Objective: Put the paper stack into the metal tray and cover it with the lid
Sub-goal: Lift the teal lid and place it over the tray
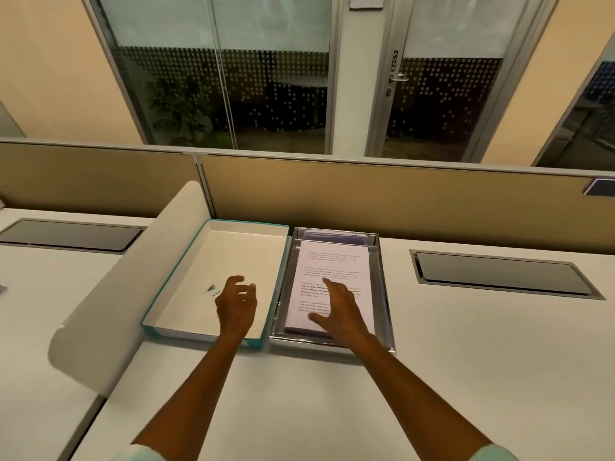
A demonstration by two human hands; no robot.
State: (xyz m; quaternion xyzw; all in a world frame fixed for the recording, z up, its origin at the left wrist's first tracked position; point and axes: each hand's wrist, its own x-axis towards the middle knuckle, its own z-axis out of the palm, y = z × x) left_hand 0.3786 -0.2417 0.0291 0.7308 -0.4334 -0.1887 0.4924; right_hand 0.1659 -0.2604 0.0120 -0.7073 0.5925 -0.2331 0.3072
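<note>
A wide white counter (466, 361) is seen below a tan partition panel (399, 201), with a curved white divider (133, 277) standing at its left. Near the far middle of the counter, a shallow rectangular lid (186, 271), teal outside and white inside, is laid open side up. Just to its right, edge to edge, a shiny rectangular metal tray (382, 294) is placed. Inside the tray a white paper stack (336, 261) printed with text is lying flat, with a purple sheet showing at its far and near ends. The right hand (339, 311) is spread flat on the near part of the paper stack, its fingers released and extended. The left hand (236, 304) is held over the white inside of the lid, its fingers loosely curled and grasping nothing.
</note>
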